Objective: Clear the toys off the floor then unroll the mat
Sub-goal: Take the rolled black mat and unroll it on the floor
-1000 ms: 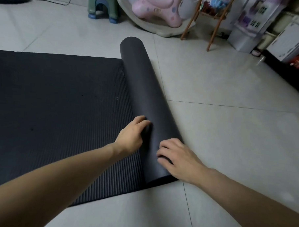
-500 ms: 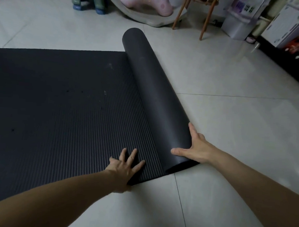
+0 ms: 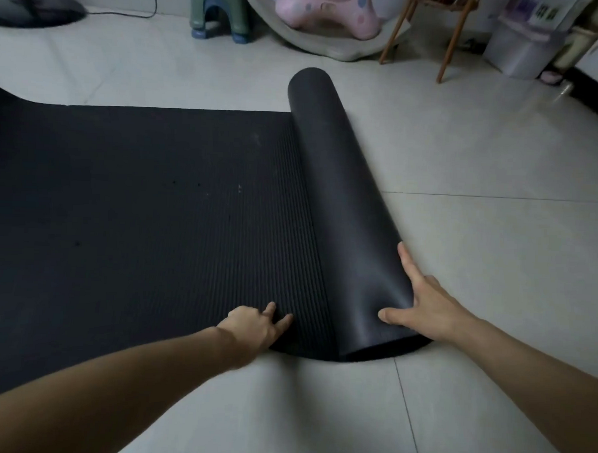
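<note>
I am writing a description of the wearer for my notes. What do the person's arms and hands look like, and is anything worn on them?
Both forearms are bare as far as the picture shows: no sleeves are visible. The left hand and the right hand wear no gloves, and I see no rings, watch, bracelet or markings on either wrist. The nails look short and unpainted.

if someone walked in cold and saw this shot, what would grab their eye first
The big black mat fills the left half of the pale tiled floor, its rolled part running through the middle. Near its front end, the right hand lies spread against the roll and the left hand rests on the ribbed flat part. Behind, a pink rocking toy stands beside a green stool.
</note>
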Motion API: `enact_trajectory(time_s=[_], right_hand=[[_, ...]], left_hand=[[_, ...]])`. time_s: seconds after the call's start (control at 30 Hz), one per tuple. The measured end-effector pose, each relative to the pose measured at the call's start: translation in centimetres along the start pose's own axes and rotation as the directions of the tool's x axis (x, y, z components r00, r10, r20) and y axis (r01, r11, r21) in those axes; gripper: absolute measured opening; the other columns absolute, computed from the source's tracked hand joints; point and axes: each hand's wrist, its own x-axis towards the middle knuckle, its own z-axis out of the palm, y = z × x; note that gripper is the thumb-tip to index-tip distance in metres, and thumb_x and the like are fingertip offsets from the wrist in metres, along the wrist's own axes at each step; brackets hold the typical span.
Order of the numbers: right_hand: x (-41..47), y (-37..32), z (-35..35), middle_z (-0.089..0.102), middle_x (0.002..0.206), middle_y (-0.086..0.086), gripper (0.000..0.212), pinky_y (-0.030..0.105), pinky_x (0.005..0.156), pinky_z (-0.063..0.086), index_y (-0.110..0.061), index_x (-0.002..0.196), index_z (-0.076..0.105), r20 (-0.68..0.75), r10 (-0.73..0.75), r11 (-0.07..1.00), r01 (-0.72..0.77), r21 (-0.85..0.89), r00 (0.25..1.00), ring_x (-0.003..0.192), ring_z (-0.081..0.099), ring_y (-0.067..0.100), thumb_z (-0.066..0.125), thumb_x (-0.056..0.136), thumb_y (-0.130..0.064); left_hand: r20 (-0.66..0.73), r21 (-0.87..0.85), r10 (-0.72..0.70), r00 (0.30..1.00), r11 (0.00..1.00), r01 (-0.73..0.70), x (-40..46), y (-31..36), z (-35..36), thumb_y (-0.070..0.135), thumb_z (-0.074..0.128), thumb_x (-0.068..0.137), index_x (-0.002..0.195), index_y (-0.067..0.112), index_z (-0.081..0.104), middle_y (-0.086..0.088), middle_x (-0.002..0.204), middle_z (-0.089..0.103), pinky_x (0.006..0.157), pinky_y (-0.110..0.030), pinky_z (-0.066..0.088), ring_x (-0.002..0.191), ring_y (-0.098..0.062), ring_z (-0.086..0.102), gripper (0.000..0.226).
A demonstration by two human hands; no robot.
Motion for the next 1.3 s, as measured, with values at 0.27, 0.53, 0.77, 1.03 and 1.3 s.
enact_trajectory(time_s=[0.27, 0.53, 0.77, 1.03, 1.3], right_hand=[[0.2, -4.9, 4.3, 0.051, 0.118, 0.012, 0.111, 0.035, 0.087, 0.048, -0.073, 0.114, -0.024, 0.076, -0.112, 0.987, 0.102, 0.121, 0.991, 0.084, 0.060, 0.023, 0.074, 0.071, -0.041], [0.2, -10.9, 8.6, 0.038, 0.141, 0.007, 0.112, 0.036, 0.104, 0.039, -0.078, 0.111, -0.023, 0.138, -0.191, 0.960, 0.156, 0.234, 0.972, 0.118, 0.050, 0.019, 0.074, 0.067, -0.045], [-1.9, -15.6, 14.7, 0.013, 0.154, -0.012, 0.111, 0.026, 0.108, 0.029, -0.067, 0.118, -0.025, 0.175, -0.329, 0.879, 0.233, 0.416, 0.928, 0.136, 0.031, 0.012, 0.073, 0.076, -0.035], [-1.1, -14.0, 15.4, 0.003, 0.136, -0.038, 0.109, 0.009, 0.099, 0.021, -0.063, 0.128, -0.020, 0.286, -0.340, 0.823, 0.136, 0.551, 0.896, 0.121, 0.018, -0.024, 0.073, 0.078, -0.034], [-1.6, -10.6, 11.3, 0.034, 0.132, -0.015, 0.094, 0.015, 0.089, 0.041, -0.044, 0.144, 0.005, 0.325, -0.186, 0.905, 0.032, 0.425, 0.927, 0.121, 0.048, 0.004, 0.071, 0.080, -0.030]], left_hand=[[0.063, 0.091, -0.043, 0.997, 0.995, 0.037, -6.7, -6.9, 2.9, -0.004, 0.036, 0.092, 0.148, 0.028, -0.011, -0.017, 0.157, -0.003, 0.089, -0.047, 0.049, 0.118, -0.039, 0.051, 0.080], [0.118, 0.087, -0.139, 0.983, 0.988, 0.130, -12.3, -12.3, 6.1, -0.004, 0.028, 0.093, 0.148, 0.032, -0.008, -0.009, 0.159, -0.001, 0.091, -0.045, 0.049, 0.121, -0.037, 0.051, 0.075], [0.283, 0.020, -0.262, 0.923, 0.963, 0.268, -17.7, -17.6, 9.4, -0.005, 0.029, 0.092, 0.148, 0.035, -0.002, 0.001, 0.159, 0.006, 0.094, -0.036, 0.043, 0.121, -0.030, 0.051, 0.076], [0.049, -0.771, -0.362, 0.931, 0.579, 0.266, -12.6, -15.7, 5.0, -0.002, 0.035, 0.084, 0.148, 0.032, 0.011, -0.010, 0.149, 0.035, 0.109, -0.029, 0.032, 0.133, -0.025, 0.040, 0.076], [-0.244, -0.805, -0.341, 0.908, 0.594, 0.007, -7.1, -12.0, -1.1, -0.007, 0.040, 0.074, 0.145, 0.035, 0.026, -0.005, 0.158, 0.010, 0.109, -0.026, 0.027, 0.144, -0.019, 0.019, 0.083]])
